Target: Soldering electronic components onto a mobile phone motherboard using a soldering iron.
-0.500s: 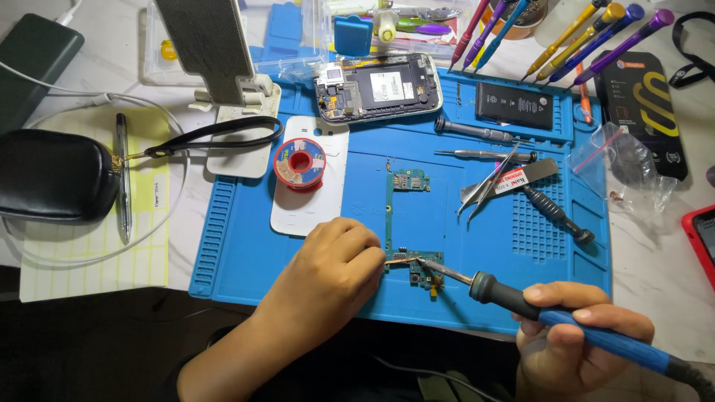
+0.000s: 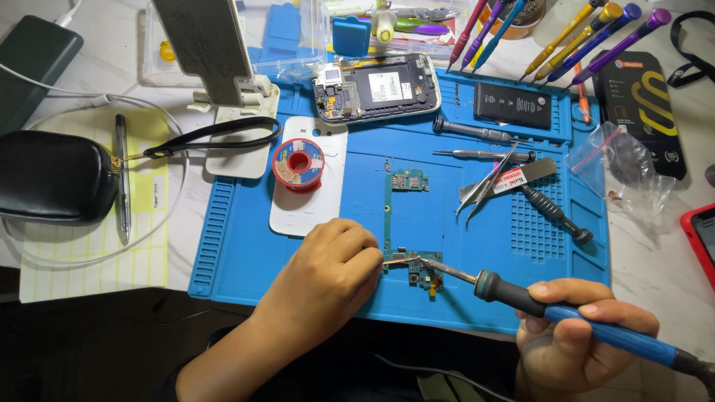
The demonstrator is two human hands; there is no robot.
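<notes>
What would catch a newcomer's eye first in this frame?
First, the two hands at the near edge of the blue work mat: the right hand holds a blue soldering iron with its tip on a small green circuit board, while the left hand pinches something thin and coppery at that same spot. Behind them lie an opened phone at the mat's far edge and a red solder spool on a white back cover.
</notes>
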